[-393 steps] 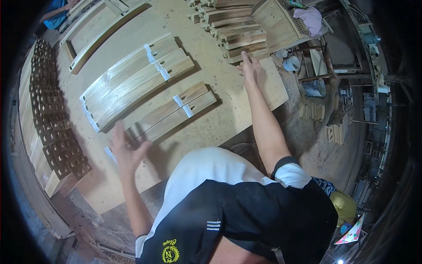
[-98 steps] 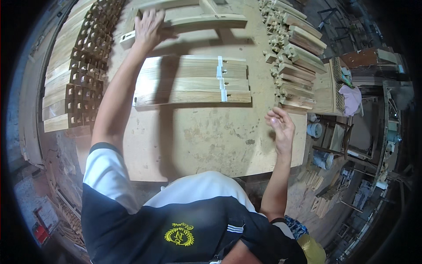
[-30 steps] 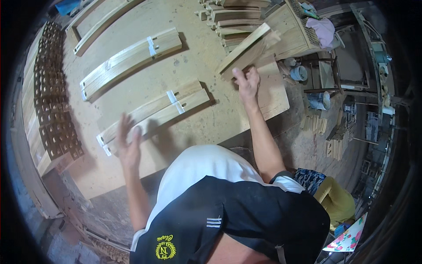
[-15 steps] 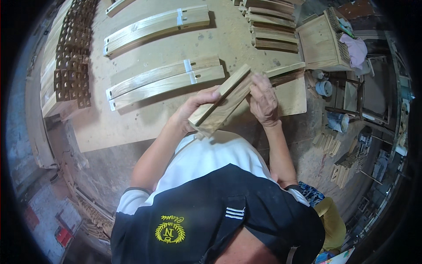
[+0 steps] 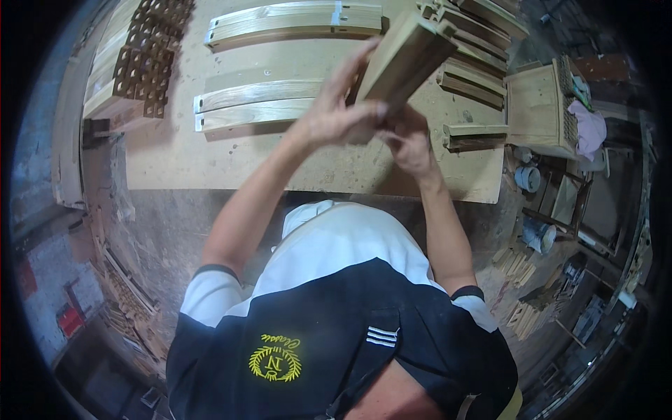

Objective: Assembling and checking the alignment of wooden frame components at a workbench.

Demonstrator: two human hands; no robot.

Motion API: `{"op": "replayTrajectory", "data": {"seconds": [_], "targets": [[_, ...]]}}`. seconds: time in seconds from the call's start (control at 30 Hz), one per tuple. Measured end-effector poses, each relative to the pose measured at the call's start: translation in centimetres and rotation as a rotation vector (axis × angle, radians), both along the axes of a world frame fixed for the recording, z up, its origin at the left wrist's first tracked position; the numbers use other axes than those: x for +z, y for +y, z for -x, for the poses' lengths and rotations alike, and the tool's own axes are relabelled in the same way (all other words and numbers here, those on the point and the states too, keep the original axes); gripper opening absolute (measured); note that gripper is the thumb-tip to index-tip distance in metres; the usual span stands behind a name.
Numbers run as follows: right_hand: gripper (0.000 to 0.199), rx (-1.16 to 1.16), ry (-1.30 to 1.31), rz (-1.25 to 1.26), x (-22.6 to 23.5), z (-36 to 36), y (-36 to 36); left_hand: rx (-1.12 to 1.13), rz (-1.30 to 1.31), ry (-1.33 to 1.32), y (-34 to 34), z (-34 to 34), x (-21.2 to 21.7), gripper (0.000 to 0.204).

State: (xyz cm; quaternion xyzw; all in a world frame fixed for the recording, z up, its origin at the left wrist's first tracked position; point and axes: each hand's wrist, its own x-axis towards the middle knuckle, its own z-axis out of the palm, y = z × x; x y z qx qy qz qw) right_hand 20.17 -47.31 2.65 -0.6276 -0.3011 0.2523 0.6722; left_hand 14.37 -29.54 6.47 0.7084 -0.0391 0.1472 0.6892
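Note:
My left hand (image 5: 341, 117) is closed around a thick, pale wooden piece (image 5: 404, 61), which tilts up with its far end raised above the workbench. At its lower end my right hand (image 5: 411, 145) is closed, fingers bent and partly hidden behind the wood. Left of my hands, two pale wooden rails (image 5: 255, 105) lie side by side on the bench, their right ends covered by my left hand. Farther back rests another pair of rails (image 5: 287, 22), with slots cut near the ends and a whitish band across them.
A tall stack of slotted wooden parts (image 5: 143, 77) stands at the bench's left. Several pieces (image 5: 476, 84) lie in rows at the back right, with a short piece (image 5: 476, 130) nearer me. Beyond the workbench (image 5: 315, 166) are a wooden box (image 5: 537, 105) and buckets (image 5: 526, 179).
The wooden piece has risen away from my body and turned so that its far end points up. My left hand has moved up and right along with it; my right hand now sits at its lower end.

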Motion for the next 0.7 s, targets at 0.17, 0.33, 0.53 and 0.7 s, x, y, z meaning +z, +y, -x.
{"op": "replayTrajectory", "data": {"seconds": [0.17,0.33,0.53,0.7], "targets": [[0.024,0.09,-0.37,0.137,-0.5,-4.8,4.2,0.223,0.188,-0.019,3.3,-5.3,3.1,0.044],[0.023,0.151,-0.43,0.155,-4.2,-5.7,5.2,0.366,0.271,-0.015,3.6,-5.3,0.4,0.041],[0.027,0.198,-0.591,0.17,-4.0,-6.0,5.2,0.578,0.037,-0.159,1.8,-5.0,-1.1,0.034],[0.03,0.196,-0.788,0.06,-5.1,-6.2,5.1,0.666,-0.115,-0.269,1.4,-3.5,-1.9,0.031]]}}
